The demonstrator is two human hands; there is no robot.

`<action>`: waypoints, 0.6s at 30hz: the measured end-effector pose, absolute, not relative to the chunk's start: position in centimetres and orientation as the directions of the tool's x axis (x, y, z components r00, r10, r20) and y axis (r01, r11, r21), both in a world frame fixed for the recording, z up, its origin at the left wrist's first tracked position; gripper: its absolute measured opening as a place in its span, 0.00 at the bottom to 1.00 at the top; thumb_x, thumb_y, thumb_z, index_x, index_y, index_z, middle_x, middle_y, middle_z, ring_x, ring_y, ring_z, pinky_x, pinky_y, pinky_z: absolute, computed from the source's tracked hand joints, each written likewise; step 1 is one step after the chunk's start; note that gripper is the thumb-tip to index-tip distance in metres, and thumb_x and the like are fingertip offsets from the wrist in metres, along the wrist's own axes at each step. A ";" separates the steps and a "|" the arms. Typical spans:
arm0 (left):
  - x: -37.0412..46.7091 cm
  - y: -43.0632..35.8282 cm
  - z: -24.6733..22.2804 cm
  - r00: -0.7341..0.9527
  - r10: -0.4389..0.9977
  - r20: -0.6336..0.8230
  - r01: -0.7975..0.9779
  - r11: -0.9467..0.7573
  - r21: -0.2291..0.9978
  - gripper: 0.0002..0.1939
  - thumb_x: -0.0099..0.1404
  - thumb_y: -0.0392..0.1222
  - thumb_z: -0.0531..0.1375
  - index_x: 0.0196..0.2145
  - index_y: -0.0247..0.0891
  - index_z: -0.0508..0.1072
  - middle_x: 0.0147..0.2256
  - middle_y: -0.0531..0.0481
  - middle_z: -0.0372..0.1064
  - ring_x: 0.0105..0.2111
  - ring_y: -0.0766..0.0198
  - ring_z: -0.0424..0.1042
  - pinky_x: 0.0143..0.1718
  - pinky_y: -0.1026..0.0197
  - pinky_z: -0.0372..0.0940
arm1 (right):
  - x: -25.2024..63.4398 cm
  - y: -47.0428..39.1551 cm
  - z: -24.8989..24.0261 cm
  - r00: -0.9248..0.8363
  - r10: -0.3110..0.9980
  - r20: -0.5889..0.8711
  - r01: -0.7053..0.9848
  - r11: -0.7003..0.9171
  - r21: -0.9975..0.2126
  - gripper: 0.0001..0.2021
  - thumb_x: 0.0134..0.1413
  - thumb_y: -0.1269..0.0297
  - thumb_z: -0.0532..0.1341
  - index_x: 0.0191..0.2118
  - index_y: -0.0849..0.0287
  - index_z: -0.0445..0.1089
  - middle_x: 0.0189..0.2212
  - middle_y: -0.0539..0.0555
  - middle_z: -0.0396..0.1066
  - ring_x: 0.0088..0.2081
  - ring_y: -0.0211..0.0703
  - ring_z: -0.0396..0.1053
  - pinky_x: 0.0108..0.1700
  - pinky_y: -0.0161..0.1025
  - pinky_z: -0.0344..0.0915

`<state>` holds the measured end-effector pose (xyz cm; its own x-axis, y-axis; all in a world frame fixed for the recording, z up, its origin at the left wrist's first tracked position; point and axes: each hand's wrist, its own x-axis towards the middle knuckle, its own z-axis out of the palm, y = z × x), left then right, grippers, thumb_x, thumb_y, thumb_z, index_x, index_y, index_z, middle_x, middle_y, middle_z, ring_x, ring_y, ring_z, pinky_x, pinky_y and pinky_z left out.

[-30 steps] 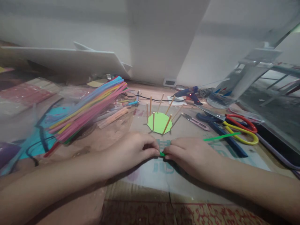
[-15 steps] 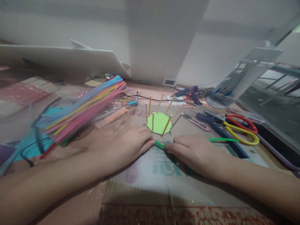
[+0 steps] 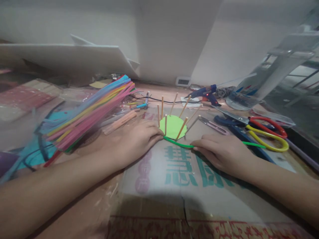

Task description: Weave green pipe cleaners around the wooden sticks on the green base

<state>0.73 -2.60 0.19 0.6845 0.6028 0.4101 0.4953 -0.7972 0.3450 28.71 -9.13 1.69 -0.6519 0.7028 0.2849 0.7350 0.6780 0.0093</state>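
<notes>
A green pipe cleaner (image 3: 178, 143) runs between my two hands, curving along the near edge of a lime-green disc (image 3: 173, 127). Several thin wooden sticks (image 3: 165, 125) stand up around the disc's rim, some leaning outward. My left hand (image 3: 143, 137) pinches the pipe cleaner close to the disc's near left side. To the right of the disc, my right hand (image 3: 219, 152) has its fingertips closed on the same pipe cleaner, whose free end sticks out beyond the hand toward the scissors (image 3: 267, 131).
A bundle of coloured pipe cleaners (image 3: 92, 114) lies at left. A blue glue gun (image 3: 205, 94) with a red light rests behind the disc. A pink-handled craft knife (image 3: 214, 126) and a clear container (image 3: 249, 89) are at right. Printed cardboard (image 3: 159, 202) covers the worktop.
My right hand has shifted to the right, away from my left, so a longer stretch of the green pipe cleaner shows between them. The left hand now sits nearer the disc's edge.
</notes>
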 end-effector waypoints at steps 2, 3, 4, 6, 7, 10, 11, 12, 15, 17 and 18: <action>0.8 -2.5 0.0 0.676 0.601 0.426 0.498 -0.799 0.337 0.08 0.71 0.40 0.57 0.39 0.38 0.77 0.39 0.50 0.77 0.41 0.62 0.73 0.45 0.58 0.65 | 28.6 -9.1 1.8 -0.654 0.695 0.299 0.733 0.680 0.023 0.14 0.69 0.63 0.52 0.43 0.60 0.75 0.26 0.51 0.70 0.28 0.42 0.69 0.30 0.37 0.55; 0.7 -2.5 0.1 0.671 0.604 0.429 0.501 -0.797 0.337 0.08 0.71 0.40 0.57 0.39 0.38 0.77 0.39 0.50 0.77 0.41 0.62 0.73 0.45 0.58 0.65 | 28.6 -9.0 1.9 -0.649 0.699 0.300 0.736 0.677 0.012 0.14 0.69 0.63 0.52 0.43 0.60 0.75 0.26 0.51 0.71 0.29 0.41 0.69 0.30 0.37 0.55; 0.7 -2.5 0.1 0.667 0.610 0.429 0.507 -0.793 0.338 0.08 0.71 0.40 0.57 0.39 0.38 0.77 0.39 0.50 0.76 0.41 0.62 0.73 0.45 0.58 0.65 | 28.6 -8.9 1.9 -0.639 0.708 0.300 0.740 0.672 -0.008 0.13 0.69 0.63 0.53 0.43 0.59 0.75 0.27 0.51 0.71 0.29 0.41 0.69 0.30 0.37 0.56; 0.6 -2.5 0.3 0.661 0.624 0.418 0.526 -0.782 0.335 0.08 0.71 0.41 0.57 0.39 0.39 0.76 0.40 0.50 0.76 0.41 0.62 0.73 0.45 0.58 0.65 | 28.7 -8.6 2.0 -0.611 0.736 0.291 0.758 0.650 -0.055 0.13 0.68 0.63 0.53 0.43 0.58 0.75 0.30 0.51 0.73 0.31 0.40 0.70 0.31 0.36 0.57; 0.6 -2.5 0.4 0.662 0.628 0.410 0.534 -0.778 0.330 0.09 0.71 0.42 0.57 0.40 0.39 0.76 0.40 0.50 0.75 0.42 0.61 0.73 0.45 0.57 0.65 | 28.8 -8.4 2.1 -0.594 0.751 0.286 0.767 0.636 -0.077 0.12 0.68 0.62 0.53 0.43 0.57 0.75 0.31 0.51 0.74 0.31 0.40 0.70 0.32 0.36 0.57; 0.7 -2.4 0.7 0.675 0.637 0.371 0.555 -0.771 0.313 0.10 0.72 0.42 0.56 0.40 0.38 0.76 0.40 0.49 0.75 0.42 0.60 0.73 0.46 0.56 0.66 | 29.1 -8.1 2.0 -0.559 0.784 0.269 0.789 0.603 -0.117 0.11 0.67 0.61 0.55 0.41 0.56 0.75 0.33 0.51 0.76 0.32 0.40 0.71 0.33 0.35 0.58; 0.8 -2.4 0.7 0.680 0.638 0.361 0.560 -0.770 0.306 0.10 0.72 0.42 0.56 0.40 0.38 0.77 0.40 0.49 0.76 0.42 0.59 0.73 0.47 0.55 0.66 | 29.2 -8.1 2.0 -0.556 0.789 0.263 0.793 0.598 -0.116 0.11 0.67 0.62 0.55 0.41 0.56 0.75 0.33 0.51 0.76 0.33 0.40 0.71 0.33 0.36 0.59; 0.8 -2.3 0.7 0.685 0.638 0.353 0.564 -0.770 0.297 0.10 0.71 0.42 0.56 0.41 0.37 0.77 0.41 0.48 0.76 0.43 0.59 0.73 0.47 0.55 0.66 | 29.2 -8.0 2.0 -0.556 0.791 0.258 0.795 0.596 -0.112 0.11 0.67 0.62 0.55 0.41 0.56 0.75 0.33 0.51 0.75 0.33 0.40 0.70 0.33 0.36 0.59; 0.9 -2.0 0.8 0.712 0.613 0.341 0.550 -0.790 0.272 0.11 0.72 0.42 0.56 0.45 0.38 0.77 0.43 0.47 0.76 0.45 0.58 0.73 0.48 0.54 0.66 | 29.2 -8.1 1.9 -0.572 0.781 0.251 0.793 0.604 -0.075 0.12 0.67 0.62 0.54 0.43 0.57 0.75 0.34 0.52 0.73 0.34 0.42 0.70 0.34 0.37 0.59; 0.8 -1.7 0.8 0.738 0.587 0.333 0.526 -0.810 0.261 0.12 0.72 0.43 0.55 0.45 0.40 0.77 0.43 0.49 0.76 0.45 0.58 0.73 0.49 0.54 0.65 | 29.0 -8.3 1.8 -0.591 0.763 0.261 0.785 0.618 -0.031 0.12 0.67 0.61 0.54 0.45 0.58 0.75 0.34 0.53 0.72 0.35 0.44 0.70 0.34 0.38 0.59; 0.7 -1.6 0.9 0.748 0.577 0.327 0.517 -0.816 0.259 0.11 0.73 0.43 0.55 0.45 0.41 0.77 0.43 0.50 0.76 0.46 0.59 0.73 0.49 0.54 0.65 | 28.9 -8.3 1.7 -0.601 0.752 0.269 0.780 0.626 -0.007 0.13 0.67 0.61 0.54 0.45 0.58 0.75 0.34 0.54 0.72 0.35 0.44 0.69 0.34 0.39 0.58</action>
